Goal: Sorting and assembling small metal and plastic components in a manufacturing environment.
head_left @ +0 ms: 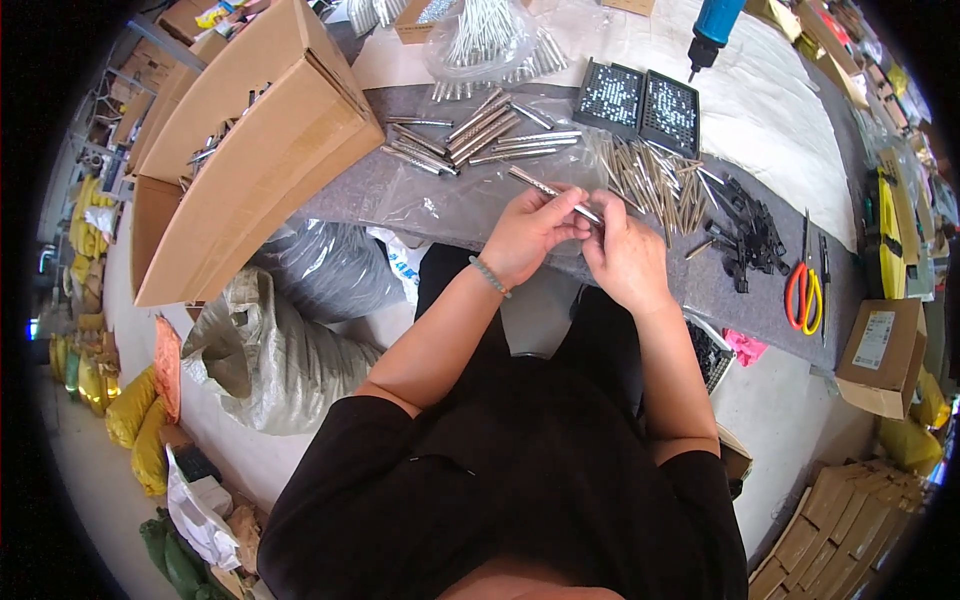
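Both my hands meet above the table's near edge around one slim silver metal tube point(533, 181) with a patterned surface. My left hand point(528, 232) grips its middle, and a beaded bracelet point(490, 277) circles that wrist. The fingers of my right hand point(628, 250) close around its right end, where a thin metal piece shows between the two hands; whether it is separate I cannot tell. Just beyond, similar metal tubes point(483, 130) lie on a clear plastic sheet point(440, 205). Right of them is a pile of thin metal rods point(650, 185).
Black plastic parts point(750, 235) lie at the right, beside scissors point(803, 295) with red and yellow handles. Two black trays point(612, 95) of small screws stand at the back under a hanging blue electric screwdriver point(712, 35). A large cardboard box point(270, 170) juts out at the left.
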The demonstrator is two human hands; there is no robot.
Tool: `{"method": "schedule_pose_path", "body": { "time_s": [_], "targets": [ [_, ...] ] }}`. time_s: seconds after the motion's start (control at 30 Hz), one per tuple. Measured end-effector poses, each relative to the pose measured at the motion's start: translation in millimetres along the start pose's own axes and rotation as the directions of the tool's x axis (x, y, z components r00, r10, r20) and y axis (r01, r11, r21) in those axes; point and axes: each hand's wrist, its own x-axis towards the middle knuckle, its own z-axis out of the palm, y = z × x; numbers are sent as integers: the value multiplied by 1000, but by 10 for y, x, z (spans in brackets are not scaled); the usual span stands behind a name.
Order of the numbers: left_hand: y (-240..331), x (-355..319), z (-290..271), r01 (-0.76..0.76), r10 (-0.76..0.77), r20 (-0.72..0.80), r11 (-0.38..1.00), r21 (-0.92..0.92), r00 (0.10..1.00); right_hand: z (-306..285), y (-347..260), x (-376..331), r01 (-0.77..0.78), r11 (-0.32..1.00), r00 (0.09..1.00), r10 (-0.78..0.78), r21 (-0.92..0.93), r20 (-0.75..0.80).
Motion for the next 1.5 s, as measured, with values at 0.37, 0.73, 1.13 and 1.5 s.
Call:
{"method": "schedule_pose_path", "body": {
  "time_s": [0.37,0.73,1.13,1.5],
  "targets": [
    [-52,82,-67,29,-28,-40,1000,11,999,15,383,-216,76,997,978,-71,20,-194],
    [22,17,-37,54,-62,-26,969,-241,998,-186,105,-216,80,987,971,-109,-139,-215],
    [-19,-128,58,-40,14,133,980,193,991,52,5,-185,-135,640,990,116,756,79],
    [379,-141,27,-287,300,-78,947,142,951,6,-78,-186,-167,735,985,158,657,74]
  ]
}}
